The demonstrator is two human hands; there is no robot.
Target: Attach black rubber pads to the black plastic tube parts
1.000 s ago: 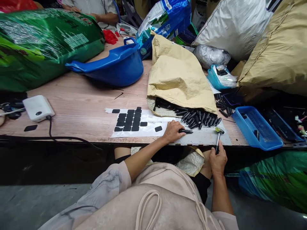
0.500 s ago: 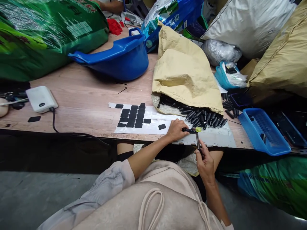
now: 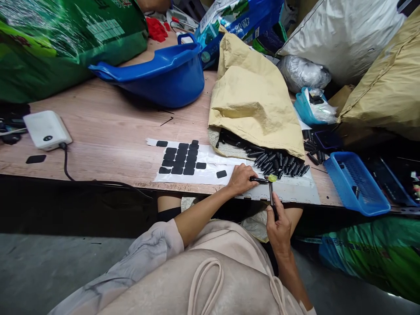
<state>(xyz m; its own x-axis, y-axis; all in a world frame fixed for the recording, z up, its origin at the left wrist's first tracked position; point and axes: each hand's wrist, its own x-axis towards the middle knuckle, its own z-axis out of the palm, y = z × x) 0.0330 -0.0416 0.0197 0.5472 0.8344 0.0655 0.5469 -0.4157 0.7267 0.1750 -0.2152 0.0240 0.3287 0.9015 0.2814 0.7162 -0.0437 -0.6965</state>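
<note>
My left hand (image 3: 241, 178) rests at the table's front edge, its fingers closed on a small black cylindrical part (image 3: 259, 180) that points right. Lower down, my right hand (image 3: 278, 225) grips the dark handle of a small hammer (image 3: 271, 191) with a metal shaft and a yellow-green head. That head is at the right end of the black part; whether they touch I cannot tell. Just beyond my hands, a pile of similar black parts (image 3: 278, 162) spills from a tan sack (image 3: 256, 94). Black rounded patches (image 3: 177, 158) lie in rows on a white sheet (image 3: 210, 178) to the left.
A blue basin (image 3: 164, 85) and a green bag (image 3: 72, 48) stand farther back. A white box with a cable (image 3: 47, 130) lies at left, a blue basket (image 3: 357, 183) at right. Full sacks (image 3: 348, 39) fill the back right. Part of another person's arm (image 3: 154, 5) shows at the top.
The view has shifted slightly. My left hand stays on the black part, and the hammer head remains at its end with hardly any movement.
</note>
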